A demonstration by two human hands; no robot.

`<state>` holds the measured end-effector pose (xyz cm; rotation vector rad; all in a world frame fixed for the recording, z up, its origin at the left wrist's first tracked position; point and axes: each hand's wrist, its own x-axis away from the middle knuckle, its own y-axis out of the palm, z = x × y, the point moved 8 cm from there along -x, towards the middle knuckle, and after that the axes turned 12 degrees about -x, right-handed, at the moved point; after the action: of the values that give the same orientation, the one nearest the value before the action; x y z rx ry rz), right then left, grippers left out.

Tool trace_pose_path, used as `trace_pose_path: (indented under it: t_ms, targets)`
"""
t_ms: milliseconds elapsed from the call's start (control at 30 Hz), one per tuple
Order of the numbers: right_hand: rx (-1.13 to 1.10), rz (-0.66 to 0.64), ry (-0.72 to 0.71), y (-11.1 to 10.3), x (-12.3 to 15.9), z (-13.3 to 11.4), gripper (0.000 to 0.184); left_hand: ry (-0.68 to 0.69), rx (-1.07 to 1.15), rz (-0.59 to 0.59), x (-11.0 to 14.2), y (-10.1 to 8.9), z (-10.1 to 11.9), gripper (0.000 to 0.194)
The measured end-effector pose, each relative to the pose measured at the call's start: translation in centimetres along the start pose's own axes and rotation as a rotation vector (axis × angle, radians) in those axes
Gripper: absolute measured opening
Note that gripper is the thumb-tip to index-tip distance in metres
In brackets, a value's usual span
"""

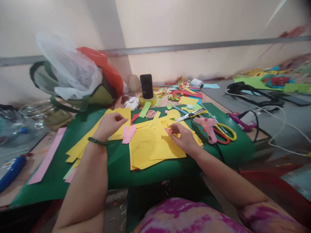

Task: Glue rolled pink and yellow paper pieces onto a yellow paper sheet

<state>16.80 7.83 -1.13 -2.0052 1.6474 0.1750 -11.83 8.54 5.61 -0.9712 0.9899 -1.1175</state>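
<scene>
My left hand, a green bead bracelet at its wrist, hovers over yellow paper sheets on the left. Its thumb and fingers are pinched together; whatever they may hold is too small to make out. Above the middle stack of yellow paper, my right hand is closed, with a small pink piece of paper at the fingertips. Between the hands lie pink paper strips. A utility knife and a pink glue gun rest just beyond and right of my right hand.
On the green mat, scissors lie by the glue gun, whose cord runs off the front edge. A phone stands upright on a tape roll. Paper flowers lie behind. A bag stands at back left.
</scene>
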Motion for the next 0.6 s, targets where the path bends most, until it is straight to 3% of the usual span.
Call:
trace_pose_path:
  t_ms: [133, 267, 467, 600]
  targets:
    - [0.2, 0.034, -0.19, -0.4, 0.3, -1.4, 0.028, 0.061, -0.234, -0.219, 0.5, 3.1, 1.2, 0.034]
    - [0.229, 0.05, -0.282, -0.6, 0.7, -2.5, 0.024, 0.073, -0.45, -0.284, 0.9, 5.0, 2.3, 0.022]
    - [0.155, 0.069, -0.283, -0.9, 0.8, -2.8, 0.016, 0.052, -0.409, -0.302, 0.7, 4.5, 1.4, 0.017]
    - [0.11, 0.13, -0.289, -1.4, 0.9, -2.9, 0.012, 0.061, -0.198, -0.206, 0.6, 2.5, 1.0, 0.017]
